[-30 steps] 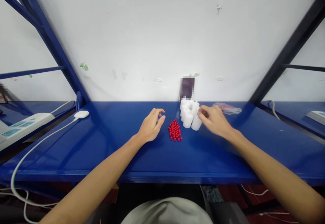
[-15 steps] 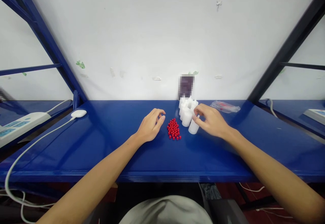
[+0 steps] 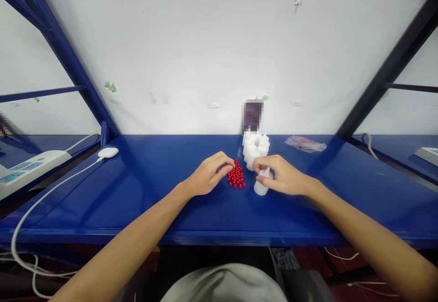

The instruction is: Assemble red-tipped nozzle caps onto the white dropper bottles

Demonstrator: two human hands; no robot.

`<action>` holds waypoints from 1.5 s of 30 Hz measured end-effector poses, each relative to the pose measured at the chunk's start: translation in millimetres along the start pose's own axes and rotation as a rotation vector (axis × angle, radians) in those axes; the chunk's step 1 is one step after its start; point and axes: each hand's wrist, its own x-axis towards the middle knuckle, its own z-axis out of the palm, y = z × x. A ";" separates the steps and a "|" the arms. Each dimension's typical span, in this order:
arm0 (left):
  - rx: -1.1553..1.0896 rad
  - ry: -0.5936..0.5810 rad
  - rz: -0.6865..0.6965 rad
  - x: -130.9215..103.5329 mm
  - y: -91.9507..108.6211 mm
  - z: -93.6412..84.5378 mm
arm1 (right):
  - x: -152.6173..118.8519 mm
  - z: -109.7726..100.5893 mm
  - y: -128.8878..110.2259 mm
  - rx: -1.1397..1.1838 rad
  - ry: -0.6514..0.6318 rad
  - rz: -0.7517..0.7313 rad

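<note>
No legible text, label, brand, number or sign is present in the head view.

Items checked:
- Dark card standing at the far edge of the surface, against the wall: its face is blurred out; nothing can be read.
- Power strip on the neighbouring shelf beyond the left edge: pale blue panels are visible, but any marking is too small to read.
- Clear plastic bag near the far right corner: red contents show through; no lettering is discernible.
- White bottles: plain, with no visible print.
</note>
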 end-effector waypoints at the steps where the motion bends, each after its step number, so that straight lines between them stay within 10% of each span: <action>1: -0.015 0.024 0.020 0.2 0.9 0.2 | 0.3 1.7 -2.3 0.033 -0.006 -0.013; 6: -0.023 0.160 0.071 -1.5 4.7 -0.1 | 1.3 7.7 -10.1 0.210 -0.050 -0.034; 19: 0.249 0.072 0.082 -6.5 14.8 2.8 | -0.5 4.1 -14.4 0.628 -0.416 0.190; 31: 0.274 0.003 0.095 2.3 23.3 10.1 | 21.2 19.0 -20.3 0.892 0.116 0.227; 42: 0.181 0.253 -0.068 0.2 3.6 0.4 | 44.1 13.8 -33.5 0.524 0.214 0.189; 45: 0.189 0.310 -0.229 0.2 -4.2 -5.2 | 34.2 3.5 -23.6 0.326 0.028 0.126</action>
